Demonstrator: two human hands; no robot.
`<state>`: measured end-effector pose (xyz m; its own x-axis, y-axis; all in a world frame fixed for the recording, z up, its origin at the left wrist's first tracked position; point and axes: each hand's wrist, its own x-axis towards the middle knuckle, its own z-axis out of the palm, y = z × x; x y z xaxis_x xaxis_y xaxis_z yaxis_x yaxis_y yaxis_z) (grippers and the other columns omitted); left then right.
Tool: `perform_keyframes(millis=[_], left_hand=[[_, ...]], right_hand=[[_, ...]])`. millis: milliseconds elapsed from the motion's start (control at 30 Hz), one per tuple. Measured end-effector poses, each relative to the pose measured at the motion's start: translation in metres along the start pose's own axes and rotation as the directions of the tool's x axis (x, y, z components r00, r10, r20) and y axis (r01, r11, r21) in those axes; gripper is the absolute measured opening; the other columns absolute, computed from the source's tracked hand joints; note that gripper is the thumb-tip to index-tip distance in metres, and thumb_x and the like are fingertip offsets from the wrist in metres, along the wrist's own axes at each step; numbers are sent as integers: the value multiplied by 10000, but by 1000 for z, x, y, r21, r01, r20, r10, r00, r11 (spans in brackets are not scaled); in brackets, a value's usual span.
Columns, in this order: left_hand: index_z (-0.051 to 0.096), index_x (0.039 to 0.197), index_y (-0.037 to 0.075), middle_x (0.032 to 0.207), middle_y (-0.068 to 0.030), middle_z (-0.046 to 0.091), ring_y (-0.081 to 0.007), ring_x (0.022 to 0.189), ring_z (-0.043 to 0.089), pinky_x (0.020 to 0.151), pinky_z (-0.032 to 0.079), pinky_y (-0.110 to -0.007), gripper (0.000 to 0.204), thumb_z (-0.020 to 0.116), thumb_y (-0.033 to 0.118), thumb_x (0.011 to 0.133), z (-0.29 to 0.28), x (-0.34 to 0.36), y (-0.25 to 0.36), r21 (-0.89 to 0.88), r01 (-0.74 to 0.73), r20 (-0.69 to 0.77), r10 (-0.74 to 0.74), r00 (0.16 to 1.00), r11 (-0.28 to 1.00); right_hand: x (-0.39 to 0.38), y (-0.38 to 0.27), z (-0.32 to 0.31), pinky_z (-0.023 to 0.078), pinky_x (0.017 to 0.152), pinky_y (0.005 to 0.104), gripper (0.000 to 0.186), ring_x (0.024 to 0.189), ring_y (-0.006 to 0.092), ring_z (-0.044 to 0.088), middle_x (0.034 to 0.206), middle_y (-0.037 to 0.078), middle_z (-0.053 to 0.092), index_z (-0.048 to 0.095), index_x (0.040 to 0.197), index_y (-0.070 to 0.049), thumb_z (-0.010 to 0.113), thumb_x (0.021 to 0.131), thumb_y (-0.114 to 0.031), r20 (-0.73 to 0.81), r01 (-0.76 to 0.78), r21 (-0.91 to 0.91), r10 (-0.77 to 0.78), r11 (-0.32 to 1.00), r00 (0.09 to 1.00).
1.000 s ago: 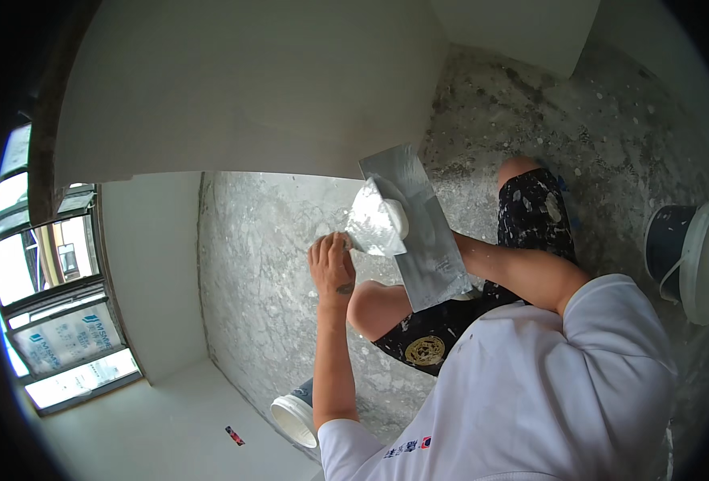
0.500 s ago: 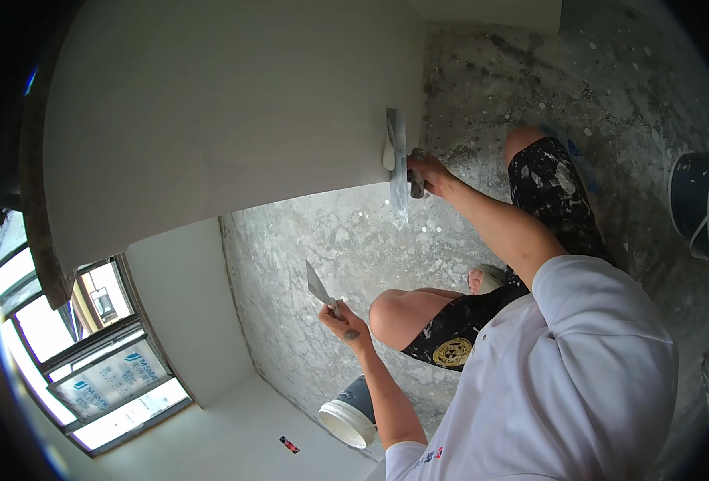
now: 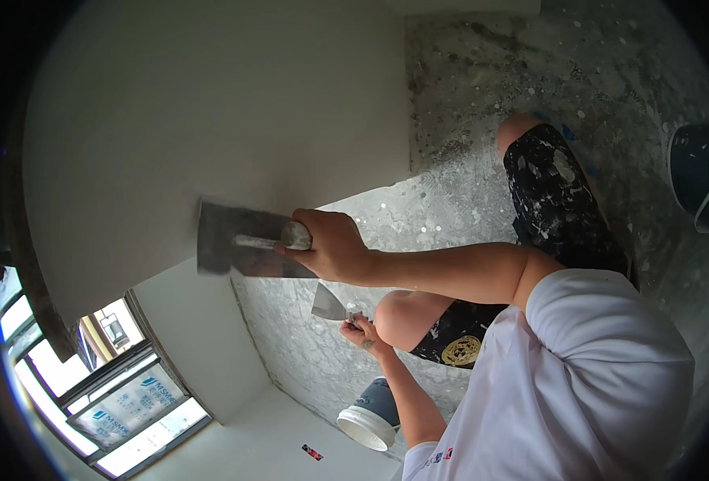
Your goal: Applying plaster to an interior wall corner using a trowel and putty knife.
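Observation:
My right hand (image 3: 330,244) is closed round the pale, worn handle of a wide plastering trowel (image 3: 266,256). Its grey rectangular blade faces the white wall (image 3: 210,120) and reaches past the wall's lower edge. Blur at the far end hides whether the blade touches the wall. Below it, near my bent knee, my left hand (image 3: 364,333) grips a putty knife (image 3: 328,304) by the handle. The knife's tapered metal blade points up and left, close under the trowel in the picture.
A dark bucket with a white rim (image 3: 368,425) tilts in view beside my left forearm. Another dark bucket (image 3: 691,172) stands at the far right. The grey floor (image 3: 482,192) is spotted with white. At the lower left is a window (image 3: 126,405).
My right hand has swung left with the trowel, whose blade has turned from edge-on to broad side. The white lump seen on it no longer shows. My left hand shifted slightly right and down.

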<state>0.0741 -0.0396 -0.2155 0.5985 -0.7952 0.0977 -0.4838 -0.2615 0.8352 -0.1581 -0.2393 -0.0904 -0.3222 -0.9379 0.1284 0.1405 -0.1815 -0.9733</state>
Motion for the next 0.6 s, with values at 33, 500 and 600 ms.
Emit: perform_keyframes(millis=[33,500,600], left_hand=[[406,1024,40,856,-43,544,-96,724,476,618,414,-242,255,614,149,924,-2,0,0,0,-1,12,1,1000,1000],[409,1064,9,918,-54,524,-113,798,499,685,436,-251,234,569,111,927,-25,-27,-25,34,78,50,-80,996,996],[420,1059,13,950,-59,517,-115,826,492,718,435,-260,276,611,146,910,-27,-39,-34,53,113,13,-114,993,992]], right_hand=[[-1,5,-6,482,590,401,349,663,349,628,695,140,615,593,833,-59,782,753,-342,13,50,-5,-50,999,999],[3,132,-67,537,689,347,251,757,219,667,846,110,676,623,930,-22,761,794,-183,148,-222,354,180,908,973],[23,193,-89,578,723,333,173,798,195,671,862,96,668,620,951,6,708,841,-94,267,-505,669,457,545,848]])
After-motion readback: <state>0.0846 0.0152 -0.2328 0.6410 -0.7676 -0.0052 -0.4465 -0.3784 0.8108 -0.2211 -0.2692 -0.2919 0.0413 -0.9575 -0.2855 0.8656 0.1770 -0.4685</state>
